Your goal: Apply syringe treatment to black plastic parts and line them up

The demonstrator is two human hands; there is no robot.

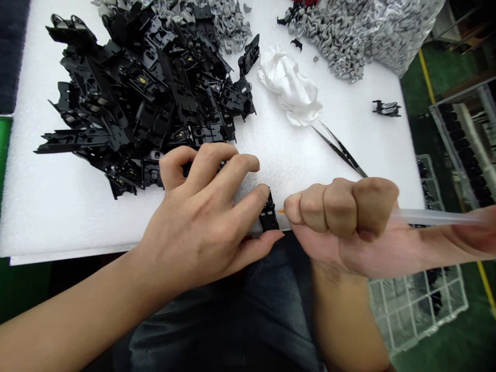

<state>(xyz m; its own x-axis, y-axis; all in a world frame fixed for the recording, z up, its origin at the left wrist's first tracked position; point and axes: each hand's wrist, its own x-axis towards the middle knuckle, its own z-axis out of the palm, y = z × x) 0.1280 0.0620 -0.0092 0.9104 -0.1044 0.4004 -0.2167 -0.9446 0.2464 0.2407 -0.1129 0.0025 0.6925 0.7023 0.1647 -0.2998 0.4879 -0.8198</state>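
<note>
While both hands are busy at the near edge, the stock stands as follows, largest first. Counter: one, white, rough-surfaced, carrying most of what is listed. Pile of black parts: one, tangled, on the left half, its near side reaching the left hand. Wire crate: one, pale, below and beyond the right edge of the counter. Grey clips: many, loose at the far right; a second heap lies behind the pile. Clear bag: one, at the far right corner, full of similar clips. Left hand: one, palm down, thumb and index finger grasping the held black part, other fingers bent and spread. Right hand: one, four fingers clenched round the tube, thumb stretched to its rear end. White cloth: one, crumpled, mid-counter. Tube: one, translucent, lying level, its orange tip just beside the held part. Tweezers: one pair, points towards the cloth, other end hidden by the right hand. Held black part: one, at the near edge of the counter, between the hands. Lone black part: one, near the right edge
</note>
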